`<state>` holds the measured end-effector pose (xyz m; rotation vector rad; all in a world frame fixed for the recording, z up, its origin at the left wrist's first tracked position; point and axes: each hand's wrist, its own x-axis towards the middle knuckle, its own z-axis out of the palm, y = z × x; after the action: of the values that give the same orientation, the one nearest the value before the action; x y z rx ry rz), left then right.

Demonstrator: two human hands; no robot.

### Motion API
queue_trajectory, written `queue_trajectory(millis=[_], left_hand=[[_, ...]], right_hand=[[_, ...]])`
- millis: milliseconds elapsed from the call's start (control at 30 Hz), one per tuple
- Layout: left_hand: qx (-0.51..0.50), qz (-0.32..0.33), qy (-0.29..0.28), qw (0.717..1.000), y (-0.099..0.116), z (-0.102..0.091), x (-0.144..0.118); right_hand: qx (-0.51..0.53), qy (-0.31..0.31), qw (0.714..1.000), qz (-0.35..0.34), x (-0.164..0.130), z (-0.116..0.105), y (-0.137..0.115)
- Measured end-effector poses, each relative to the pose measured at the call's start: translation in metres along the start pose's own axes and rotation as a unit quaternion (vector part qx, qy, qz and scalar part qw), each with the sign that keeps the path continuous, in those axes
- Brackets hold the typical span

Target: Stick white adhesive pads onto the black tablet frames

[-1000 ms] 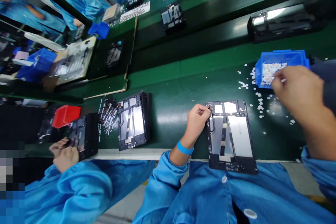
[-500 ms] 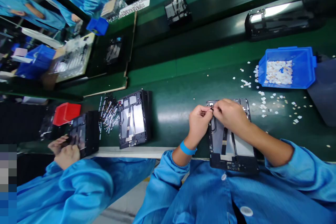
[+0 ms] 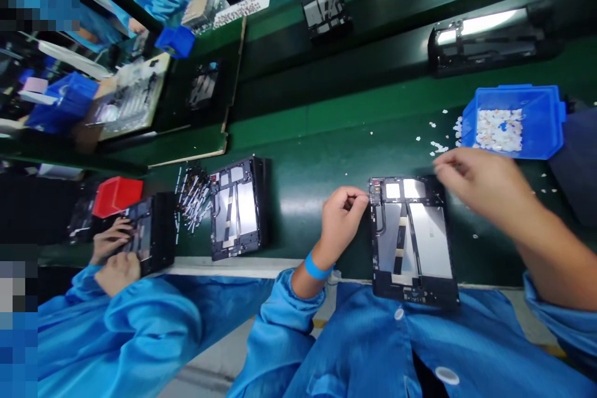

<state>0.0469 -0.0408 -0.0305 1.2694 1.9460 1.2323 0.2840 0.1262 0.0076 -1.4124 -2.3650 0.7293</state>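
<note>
A black tablet back frame (image 3: 410, 242) with silver plates lies on the green mat, its near end over the table edge. My left hand (image 3: 342, 221), with a blue wristband, rests curled at the frame's top-left corner, fingertips pinched together close to it. My right hand (image 3: 480, 186) hovers over the frame's top-right corner, between it and a blue bin (image 3: 543, 121) of small white pieces. That hand is blurred, and I cannot make out anything between its fingers.
White scraps (image 3: 436, 147) litter the mat near the bin. Left of me lie a second frame (image 3: 237, 208) and a bundle of thin parts (image 3: 191, 198). A co-worker's hands (image 3: 112, 249) work on a black device beside a red bin (image 3: 116, 196). More devices (image 3: 326, 12) sit on the far belt.
My right hand has left the frame's top-left corner, where it met my left hand, and swung right toward the blue bin. My left hand stays at the corner.
</note>
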Motion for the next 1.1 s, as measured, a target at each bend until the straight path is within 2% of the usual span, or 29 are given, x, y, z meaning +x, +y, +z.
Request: queue_trajectory(millis=[100, 200, 333, 600, 767, 933, 1100], left_hand=[[0.150, 0.130, -0.016, 0.980, -0.009, -0.013, 0.010], [0.238, 0.197, -0.070, 0.949, -0.020, -0.014, 0.019], [0.291, 0.206, -0.105, 0.929, -0.028, -0.006, 0.021], [0.321, 0.207, -0.138, 0.914, -0.031, -0.003, 0.019], [0.335, 0.218, -0.134, 0.907, -0.031, -0.002, 0.018], [0.376, 0.232, -0.141, 0.886, -0.028, -0.001, 0.016], [0.390, 0.232, -0.188, 0.871, -0.025, -0.012, 0.029]], right_hand=[[0.036, -0.100, 0.994, -0.011, 0.005, 0.036, -0.038], [-0.015, -0.150, 0.989, 0.009, 0.021, 0.059, -0.057], [-0.066, -0.177, 0.982, 0.022, 0.033, 0.067, -0.060], [-0.088, -0.181, 0.978, 0.059, 0.027, 0.072, -0.064], [-0.110, -0.162, 0.979, 0.049, 0.028, 0.075, -0.064], [-0.111, -0.180, 0.976, 0.058, 0.029, 0.074, -0.064], [-0.108, -0.169, 0.979, 0.023, 0.026, 0.074, -0.059]])
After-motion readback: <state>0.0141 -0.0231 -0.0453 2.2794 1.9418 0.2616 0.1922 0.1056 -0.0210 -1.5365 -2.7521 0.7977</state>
